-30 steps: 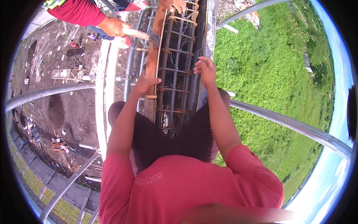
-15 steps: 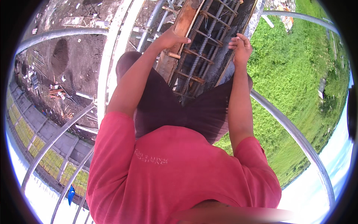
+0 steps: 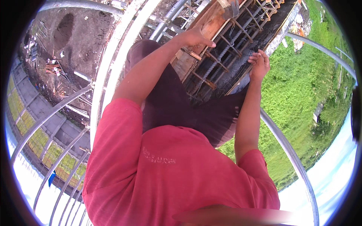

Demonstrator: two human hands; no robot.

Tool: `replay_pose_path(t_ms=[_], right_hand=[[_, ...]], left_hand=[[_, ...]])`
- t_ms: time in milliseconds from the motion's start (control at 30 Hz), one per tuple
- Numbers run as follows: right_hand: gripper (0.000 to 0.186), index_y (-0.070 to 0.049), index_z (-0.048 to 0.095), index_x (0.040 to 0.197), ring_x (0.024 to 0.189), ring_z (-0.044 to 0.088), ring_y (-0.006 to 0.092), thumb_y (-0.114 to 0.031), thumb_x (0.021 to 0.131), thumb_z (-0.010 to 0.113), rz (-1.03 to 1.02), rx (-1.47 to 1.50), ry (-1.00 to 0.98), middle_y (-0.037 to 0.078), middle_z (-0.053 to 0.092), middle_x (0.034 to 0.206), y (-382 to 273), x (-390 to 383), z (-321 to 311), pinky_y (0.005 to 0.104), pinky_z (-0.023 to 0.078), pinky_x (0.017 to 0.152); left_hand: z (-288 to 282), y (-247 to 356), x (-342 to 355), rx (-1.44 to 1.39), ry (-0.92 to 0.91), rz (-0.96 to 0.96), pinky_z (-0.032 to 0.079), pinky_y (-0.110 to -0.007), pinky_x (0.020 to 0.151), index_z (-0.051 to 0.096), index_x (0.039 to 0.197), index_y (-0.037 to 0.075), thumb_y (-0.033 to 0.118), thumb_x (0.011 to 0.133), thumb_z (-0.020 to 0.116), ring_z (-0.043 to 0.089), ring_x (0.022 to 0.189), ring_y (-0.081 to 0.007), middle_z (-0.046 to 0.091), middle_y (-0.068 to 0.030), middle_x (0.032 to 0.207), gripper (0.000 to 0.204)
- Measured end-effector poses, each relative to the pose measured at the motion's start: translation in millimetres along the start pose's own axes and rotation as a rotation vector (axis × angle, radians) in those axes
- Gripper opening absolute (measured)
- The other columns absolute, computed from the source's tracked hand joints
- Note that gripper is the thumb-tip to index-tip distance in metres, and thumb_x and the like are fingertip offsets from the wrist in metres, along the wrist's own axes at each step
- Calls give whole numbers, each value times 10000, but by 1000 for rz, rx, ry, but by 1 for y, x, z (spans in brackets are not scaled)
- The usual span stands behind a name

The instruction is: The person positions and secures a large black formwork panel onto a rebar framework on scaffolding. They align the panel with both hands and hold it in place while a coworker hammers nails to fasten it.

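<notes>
A long wooden formwork trough runs away from between my knees, with a cage of ribbed steel bars [image 3: 228, 47] and rusty stirrups inside it. My left hand [image 3: 194, 37] rests on the trough's left board [image 3: 213, 23], thumb stretched out over the inner edge and the fingers lying on the wood. Beside the right board [image 3: 281, 34] is my right hand [image 3: 259, 64], its fingers curled together; whatever they hold, if anything, is too small to make out. Farther up the left board lies what looks like a hammer [image 3: 229, 10], with a wooden handle and dark metal head.
Metal scaffold pipes curve round me on the left [image 3: 52, 113] and right [image 3: 288, 145]. Pale long beams [image 3: 107, 67] run along my left side. Far below lie bare soil with scattered timber [image 3: 56, 69] on the left and green grass [image 3: 290, 98] on the right.
The view has turned, so the trough and both hands appear farther right and more slanted. More of the hammer-like tool shows. Both hands keep nearly the same pose at the boards.
</notes>
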State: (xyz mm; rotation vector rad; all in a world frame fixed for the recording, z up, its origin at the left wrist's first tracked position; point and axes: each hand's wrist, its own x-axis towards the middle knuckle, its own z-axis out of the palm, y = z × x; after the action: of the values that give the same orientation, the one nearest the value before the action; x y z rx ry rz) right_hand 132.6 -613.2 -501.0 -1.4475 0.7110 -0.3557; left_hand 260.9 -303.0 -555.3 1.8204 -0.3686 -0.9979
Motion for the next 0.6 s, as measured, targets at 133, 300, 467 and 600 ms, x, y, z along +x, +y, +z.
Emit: replay_pose_path(t_ms=[133,300,467,600], right_hand=[[236,64,627,1193,682,690,194,-64,1001,576,1,-2,-8,158,704,909,-2,0,0,289,589,571],[239,68,621,1197,687,692,195,-64,1003,576,1,-13,0,159,704,919,0,0,-2,290,589,575],[248,74,611,1205,685,692,199,-68,1004,582,-7,12,-10,164,704,911,0,2,-4,288,592,573],[234,72,604,1191,680,690,196,-64,1001,580,22,11,-13,169,703,908,-2,2,-3,288,593,564]], left_hand=[[-6,13,-9,-5,-39,-23,253,-458,1255,107,1559,-199,721,634,854,257,1537,-445,211,-397,1622,1503],[-12,18,-12,43,-80,-90,232,-469,1265,93,1572,-178,756,622,842,218,1554,-432,168,-375,1646,1527],[-22,12,-10,38,-188,-132,209,-479,1270,95,1591,-144,798,602,823,181,1568,-422,139,-350,1665,1548],[-31,12,-8,71,-320,-203,197,-506,1264,102,1608,-112,819,578,813,159,1577,-408,129,-328,1678,1560]])
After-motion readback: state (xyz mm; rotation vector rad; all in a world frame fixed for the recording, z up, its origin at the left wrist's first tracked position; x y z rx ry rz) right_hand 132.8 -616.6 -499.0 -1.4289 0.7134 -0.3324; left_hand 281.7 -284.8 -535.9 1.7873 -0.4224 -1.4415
